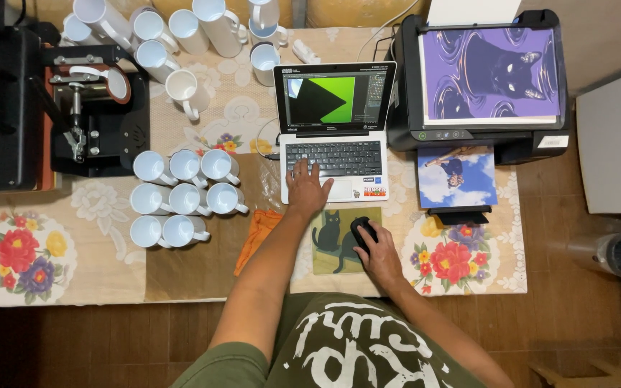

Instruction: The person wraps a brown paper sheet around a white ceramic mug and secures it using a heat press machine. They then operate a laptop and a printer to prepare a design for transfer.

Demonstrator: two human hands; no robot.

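Two hands work at a cluttered table: the left hand [306, 188] rests, fingers spread, on the laptop [335, 129] keyboard, while the right hand [378, 257] cups a black mouse [362, 231] on a cat-print mousepad [333, 243].

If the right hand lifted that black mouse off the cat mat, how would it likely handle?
The mouse looks like a small rigid shell, so probably stiff and light. It sits flat under the right hand on the mouse mat, so it should slide rather than roll or tip. Its smooth black surface may be slightly slippery.

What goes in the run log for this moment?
left hand on laptop keyboard | right hand on mouse | white mugs beside
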